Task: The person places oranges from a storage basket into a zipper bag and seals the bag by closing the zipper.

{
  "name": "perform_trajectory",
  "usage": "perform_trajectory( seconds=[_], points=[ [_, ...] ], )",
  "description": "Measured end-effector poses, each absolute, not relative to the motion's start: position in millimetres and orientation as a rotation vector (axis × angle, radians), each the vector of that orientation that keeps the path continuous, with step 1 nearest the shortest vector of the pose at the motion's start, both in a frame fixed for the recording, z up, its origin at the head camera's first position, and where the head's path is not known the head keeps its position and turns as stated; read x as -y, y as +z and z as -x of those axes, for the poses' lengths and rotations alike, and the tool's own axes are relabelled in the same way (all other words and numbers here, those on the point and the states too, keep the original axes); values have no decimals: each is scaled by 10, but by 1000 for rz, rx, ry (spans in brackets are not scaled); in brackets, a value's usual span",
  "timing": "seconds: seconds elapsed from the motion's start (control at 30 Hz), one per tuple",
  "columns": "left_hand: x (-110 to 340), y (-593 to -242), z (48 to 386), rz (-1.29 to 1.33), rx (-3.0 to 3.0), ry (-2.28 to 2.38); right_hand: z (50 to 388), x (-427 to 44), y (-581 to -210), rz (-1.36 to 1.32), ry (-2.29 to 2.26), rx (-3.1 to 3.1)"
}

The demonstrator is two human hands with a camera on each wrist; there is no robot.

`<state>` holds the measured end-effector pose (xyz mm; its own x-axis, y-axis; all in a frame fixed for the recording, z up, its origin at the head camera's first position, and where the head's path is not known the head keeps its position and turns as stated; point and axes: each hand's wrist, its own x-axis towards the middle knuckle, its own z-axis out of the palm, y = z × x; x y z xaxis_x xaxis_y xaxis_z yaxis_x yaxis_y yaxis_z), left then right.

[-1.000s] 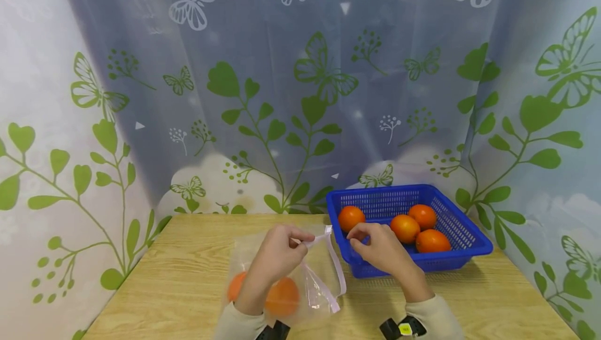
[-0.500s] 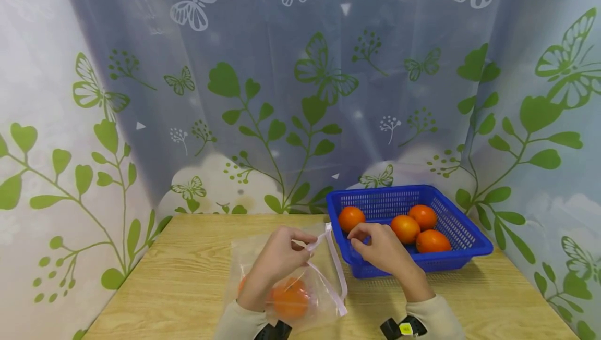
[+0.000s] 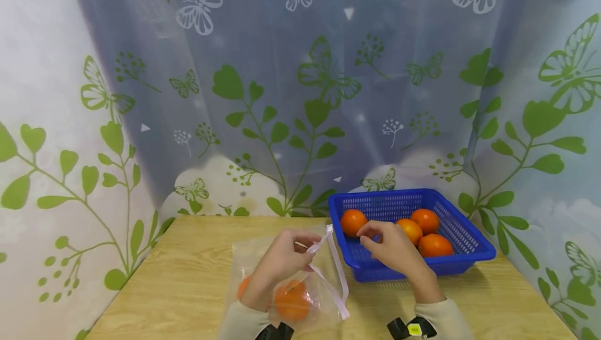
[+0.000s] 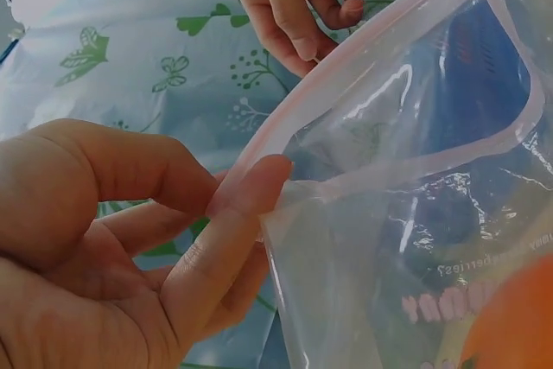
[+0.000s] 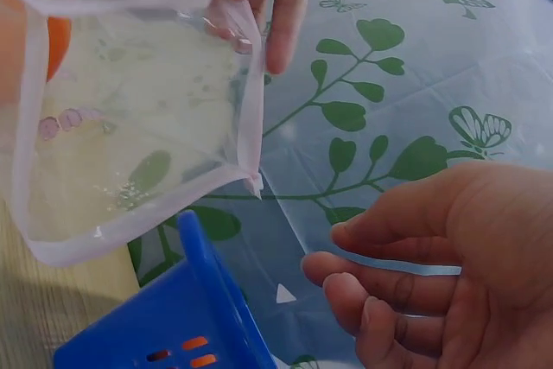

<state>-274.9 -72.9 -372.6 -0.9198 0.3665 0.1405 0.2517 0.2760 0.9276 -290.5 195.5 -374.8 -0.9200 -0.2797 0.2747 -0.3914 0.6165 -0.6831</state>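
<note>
My left hand (image 3: 286, 256) pinches the pale pink zip edge of a clear zip bag (image 3: 249, 254) between thumb and fingers. The bag's mouth gapes toward the right, as the right wrist view also shows. Two oranges (image 3: 292, 301) lie inside it, one partly hidden by my left wrist. Over the near left part of a blue plastic basket (image 3: 382, 273) hovers my right hand (image 3: 396, 249). Its fingers (image 5: 397, 283) are loosely bent with nothing between them. Just beyond its fingertips sits an orange (image 3: 353, 222) in the basket.
Three more oranges (image 3: 435, 245) are grouped in the basket's right half. The wooden table (image 3: 188, 267) carries bag and basket. Behind stands a curtain (image 3: 300, 95) printed with leaves and butterflies, with similar panels at both sides.
The left hand and the bag's zip edge have shifted slightly right. The oranges in the bag have moved a little right too. The right hand has drifted slightly right over the basket.
</note>
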Motion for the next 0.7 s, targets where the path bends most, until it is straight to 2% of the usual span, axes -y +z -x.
perform_trajectory(
  seconds=[0.7],
  points=[
    [758,-3747,2778,-575,-2323,1722,2960,-2112,-3658,-528,1165,2710]
  ],
)
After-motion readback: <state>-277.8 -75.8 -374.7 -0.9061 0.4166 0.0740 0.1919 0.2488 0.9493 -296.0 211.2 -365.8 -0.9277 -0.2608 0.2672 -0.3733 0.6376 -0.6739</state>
